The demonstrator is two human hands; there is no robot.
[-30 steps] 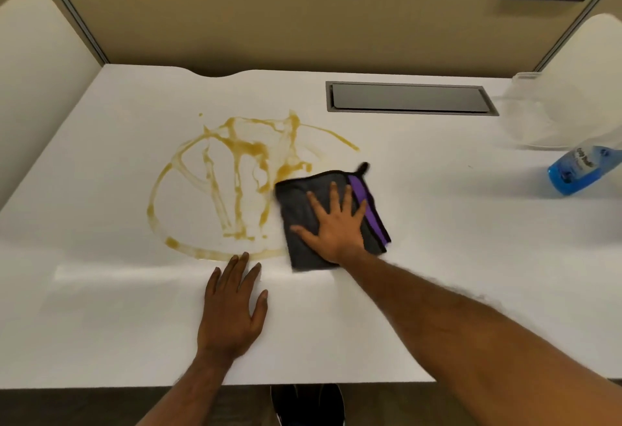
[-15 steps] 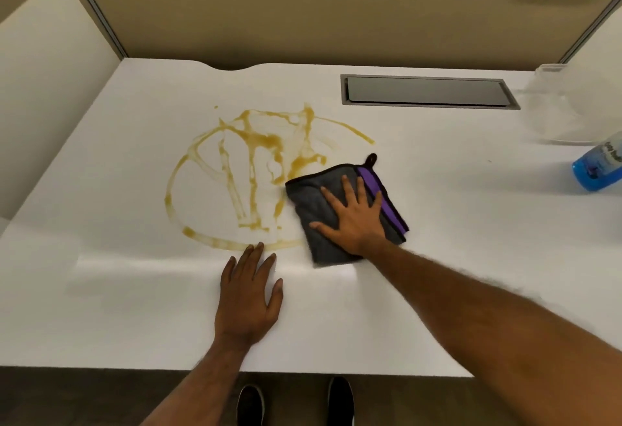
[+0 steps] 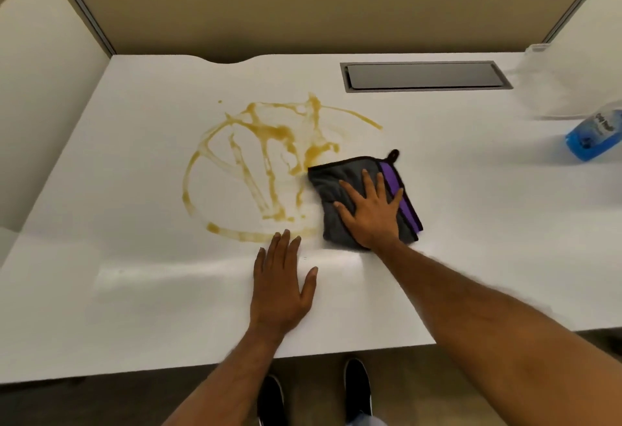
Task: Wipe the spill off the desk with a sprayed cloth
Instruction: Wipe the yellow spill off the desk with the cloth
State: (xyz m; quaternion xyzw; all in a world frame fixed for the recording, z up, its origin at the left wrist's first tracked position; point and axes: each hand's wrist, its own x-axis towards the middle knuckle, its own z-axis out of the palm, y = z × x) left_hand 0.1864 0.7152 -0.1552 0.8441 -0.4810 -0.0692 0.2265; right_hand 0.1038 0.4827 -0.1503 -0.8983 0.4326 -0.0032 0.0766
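A yellow-brown spill (image 3: 269, 163) loops and streaks across the middle of the white desk (image 3: 134, 291). A folded grey cloth (image 3: 331, 183) with a purple stripe and a black loop lies at the spill's right edge, its left corner touching the streaks. My right hand (image 3: 370, 213) lies flat on the cloth with fingers spread, pressing it down. My left hand (image 3: 281, 284) rests palm down on the bare desk just below the spill's near rim, fingertips almost at the ring, holding nothing.
A blue spray bottle (image 3: 594, 134) lies at the far right, beside a clear plastic container (image 3: 565, 89). A grey cable hatch (image 3: 424, 76) is set into the desk's back. Partition walls stand behind and at both sides. My shoes show below the front edge.
The view has tilted down and shifted, so the desk's front edge and my shoes show. The cloth under my right hand has slid slightly right and nearer. My left hand stays planted.
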